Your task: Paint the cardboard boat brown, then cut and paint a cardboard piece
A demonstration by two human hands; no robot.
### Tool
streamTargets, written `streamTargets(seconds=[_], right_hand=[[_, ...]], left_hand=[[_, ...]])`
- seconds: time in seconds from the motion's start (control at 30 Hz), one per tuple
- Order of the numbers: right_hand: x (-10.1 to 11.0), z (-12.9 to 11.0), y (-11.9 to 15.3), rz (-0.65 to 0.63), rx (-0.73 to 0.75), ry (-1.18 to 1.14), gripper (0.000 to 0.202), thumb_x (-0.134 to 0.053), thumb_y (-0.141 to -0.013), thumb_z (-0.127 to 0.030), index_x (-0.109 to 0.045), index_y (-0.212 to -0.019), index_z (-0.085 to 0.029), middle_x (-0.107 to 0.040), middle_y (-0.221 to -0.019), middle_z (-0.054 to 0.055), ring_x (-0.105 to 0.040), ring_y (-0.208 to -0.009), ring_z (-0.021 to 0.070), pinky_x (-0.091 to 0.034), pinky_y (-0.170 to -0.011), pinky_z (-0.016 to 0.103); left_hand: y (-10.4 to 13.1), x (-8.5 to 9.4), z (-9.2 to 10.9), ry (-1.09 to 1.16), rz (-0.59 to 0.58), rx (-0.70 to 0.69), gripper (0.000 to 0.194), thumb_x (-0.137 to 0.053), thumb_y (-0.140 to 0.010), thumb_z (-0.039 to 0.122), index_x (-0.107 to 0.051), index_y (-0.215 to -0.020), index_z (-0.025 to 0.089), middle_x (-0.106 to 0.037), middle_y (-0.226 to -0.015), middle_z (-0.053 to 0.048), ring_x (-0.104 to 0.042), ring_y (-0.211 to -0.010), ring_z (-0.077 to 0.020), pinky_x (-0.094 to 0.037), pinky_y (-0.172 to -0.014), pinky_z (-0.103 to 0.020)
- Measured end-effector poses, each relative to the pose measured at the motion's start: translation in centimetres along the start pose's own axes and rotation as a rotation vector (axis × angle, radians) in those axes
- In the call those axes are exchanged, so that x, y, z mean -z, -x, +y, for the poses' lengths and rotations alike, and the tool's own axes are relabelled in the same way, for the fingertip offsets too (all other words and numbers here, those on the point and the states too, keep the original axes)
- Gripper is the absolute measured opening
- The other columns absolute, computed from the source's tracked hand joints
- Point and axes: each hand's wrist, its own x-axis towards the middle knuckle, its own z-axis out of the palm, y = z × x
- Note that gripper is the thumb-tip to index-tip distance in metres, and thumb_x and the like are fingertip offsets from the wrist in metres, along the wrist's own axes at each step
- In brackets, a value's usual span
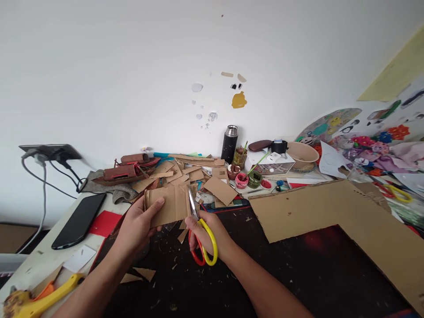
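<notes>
My left hand (pixel 139 221) grips a small rectangular piece of brown cardboard (pixel 172 203), its thumb flat on the front face. In my right hand (pixel 208 229) is a pair of scissors (pixel 212 251) with one yellow and one red handle. The metal blades point up and lie against the right edge of the cardboard; whether they are parted I cannot tell. Below, a few cardboard offcuts (pixel 145 274) lie on the dark mat (pixel 198 291). Behind the held piece, many cardboard scraps (pixel 195 173) are heaped.
A large L-shaped cardboard sheet (pixel 304 207) covers the right side. Open paint pots (pixel 255 179) and a black thermos (pixel 229 145) stand at the back. Brown model boats (pixel 121 173) are back left. A phone (pixel 79 221) and a yellow-handled glue gun (pixel 49 300) lie left.
</notes>
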Motion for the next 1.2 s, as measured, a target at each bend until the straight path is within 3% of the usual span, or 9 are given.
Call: streamTargets(seconds=[0.2, 0.57, 0.73, 0.83, 0.97, 1.2], right_hand=[[-0.1, 0.6, -0.2, -0.043, -0.038, -0.095, 0.066, -0.067, -0.085, -0.086, -0.06, -0.098, -0.021, -0.066, -0.058, -0.002, -0.066, -0.049, 0.0174, -0.052, -0.049, 0.024], [-0.3, 0.2, -0.1, -0.086, -0.068, -0.155, 0.086, -0.064, -0.073, -0.097, -0.062, -0.106, -0.018, -0.067, -0.06, 0.0, -0.068, -0.051, 0.0196, -0.056, -0.054, 0.029], [-0.1, -0.3, -0.1, -0.11, -0.064, -0.159, 0.09, -0.061, -0.067, -0.102, -0.058, -0.101, -0.019, -0.078, -0.084, 0.011, -0.078, -0.066, 0.0244, -0.057, -0.059, 0.03], [0.0, -0.6, -0.2, -0.092, -0.086, -0.157, 0.084, -0.056, -0.073, -0.101, -0.054, -0.097, -0.02, -0.077, -0.081, 0.011, -0.074, -0.056, 0.0214, -0.055, -0.054, 0.029], [0.0, -0.5, -0.1, -0.062, -0.062, -0.108, 0.077, -0.051, -0.084, -0.097, -0.054, -0.094, -0.021, -0.073, -0.071, 0.005, -0.065, -0.046, 0.0164, -0.049, -0.047, 0.024], [-0.5, -0.1, -0.1, -0.014, -0.089, -0.117, 0.074, -0.049, -0.086, -0.096, -0.052, -0.089, -0.022, -0.068, -0.066, 0.001, -0.063, -0.044, 0.0156, -0.048, -0.044, 0.024]], left_hand=[[0.1, 0.0, 0.1, 0.002, 0.01, 0.021, 0.046, -0.088, -0.072, 0.045, -0.062, -0.099, 0.019, -0.058, -0.06, 0.005, -0.045, -0.035, -0.0084, -0.026, -0.029, -0.016], [-0.1, 0.6, -0.3, 0.045, -0.004, 0.05, 0.049, -0.09, -0.073, 0.046, -0.062, -0.102, 0.019, -0.059, -0.063, 0.005, -0.045, -0.035, -0.0079, -0.028, -0.028, -0.015], [0.1, 0.4, -0.6, 0.017, -0.025, 0.072, 0.049, -0.089, -0.074, 0.045, -0.065, -0.107, 0.019, -0.062, -0.069, 0.003, -0.049, -0.039, -0.0092, -0.033, -0.029, -0.017], [0.5, 0.2, -0.7, 0.009, -0.055, 0.067, 0.048, -0.088, -0.075, 0.047, -0.066, -0.109, 0.02, -0.063, -0.072, 0.002, -0.054, -0.044, -0.0116, -0.037, -0.031, -0.018], [1.0, -0.1, -0.7, 0.001, -0.059, 0.081, 0.048, -0.088, -0.073, 0.048, -0.065, -0.104, 0.019, -0.062, -0.067, 0.003, -0.051, -0.039, -0.0109, -0.037, -0.031, -0.02], [1.2, 0.3, -1.6, -0.01, -0.08, 0.086, 0.053, -0.09, -0.072, 0.05, -0.061, -0.105, 0.02, -0.063, -0.066, 0.003, -0.052, -0.039, -0.0121, -0.036, -0.032, -0.019]])
